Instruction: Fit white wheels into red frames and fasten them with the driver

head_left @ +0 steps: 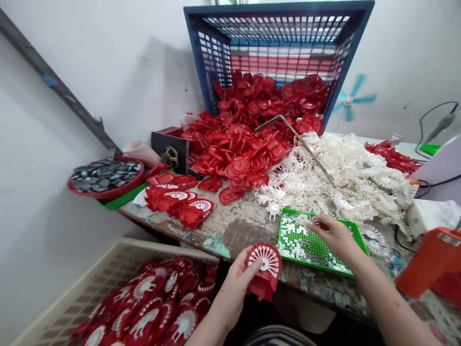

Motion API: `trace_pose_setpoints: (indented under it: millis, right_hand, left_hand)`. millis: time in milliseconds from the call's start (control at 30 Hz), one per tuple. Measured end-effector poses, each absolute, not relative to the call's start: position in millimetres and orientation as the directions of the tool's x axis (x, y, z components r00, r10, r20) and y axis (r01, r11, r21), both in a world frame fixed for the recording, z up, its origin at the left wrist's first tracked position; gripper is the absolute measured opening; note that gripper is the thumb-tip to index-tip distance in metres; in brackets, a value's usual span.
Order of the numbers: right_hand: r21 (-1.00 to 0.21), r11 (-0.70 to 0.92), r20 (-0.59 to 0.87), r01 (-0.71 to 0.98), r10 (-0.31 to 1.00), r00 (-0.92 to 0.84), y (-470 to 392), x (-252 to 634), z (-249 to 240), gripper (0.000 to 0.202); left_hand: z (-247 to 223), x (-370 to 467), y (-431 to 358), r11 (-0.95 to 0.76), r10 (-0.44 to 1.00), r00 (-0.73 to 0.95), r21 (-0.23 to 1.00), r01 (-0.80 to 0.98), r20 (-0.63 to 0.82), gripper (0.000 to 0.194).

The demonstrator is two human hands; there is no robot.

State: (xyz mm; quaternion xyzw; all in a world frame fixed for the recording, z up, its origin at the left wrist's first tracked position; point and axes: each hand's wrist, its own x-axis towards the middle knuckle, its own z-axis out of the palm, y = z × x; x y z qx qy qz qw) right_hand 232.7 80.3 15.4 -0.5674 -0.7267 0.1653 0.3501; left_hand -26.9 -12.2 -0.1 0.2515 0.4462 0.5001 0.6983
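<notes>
My left hand [234, 283] is closed around a red plastic housing [265, 283] at the table's front edge, its thumb on the white spoked piece lying in the housing's rounded face. My right hand [334, 235] pinches another white spoked piece [303, 218] between thumb and fingertips. It hovers over a green tray [306, 262] scattered with small silvery metal pieces, too small to name surely. Just behind the tray lies a big heap of white spoked pieces [345, 168]. Two or so loose white ones [373, 239] rest right of the tray.
A tipped blue crate [196, 57] spills red housings [237, 154] across the table, with a bent metal rod [302, 142] on the heap. Left are red housings with white inserts [194, 211] and a red basin [104, 192] of grey parts. A crate [118, 250] stands below; an orange tool [427, 262] lies right.
</notes>
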Motion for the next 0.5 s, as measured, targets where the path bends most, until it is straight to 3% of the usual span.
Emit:
trace_pose_setpoints:
  millis: [100,200,333,433,500]
  right_hand:
    - [-0.671,0.351,0.366,0.653,0.923,-0.120,61,225,28,0.043]
    - [-0.656,0.505,0.454,0.561,0.858,-0.241,36,207,38,0.021]
    - [-0.454,0.734,0.651,0.506,0.661,-0.374,10,182,37,0.028]
    - [-0.279,0.741,0.726,0.610,0.579,-0.371,2,176,28,0.028]
    - [-0.273,0.720,0.698,0.638,0.605,-0.383,0,178,23,0.028]
  left_hand:
    - [3,-21,-11,0.396,0.909,0.093,0.775,-0.492,-0.406,0.050]
    - [9,-11,-10,0.410,0.900,0.099,0.744,-0.528,-0.426,0.054]
    - [17,0,-10,0.382,0.920,0.149,0.737,-0.557,-0.364,0.049]
    - [17,4,-14,0.370,0.928,0.180,0.755,-0.542,-0.325,0.041]
    - [14,5,-16,0.364,0.931,0.191,0.763,-0.534,-0.311,0.040]
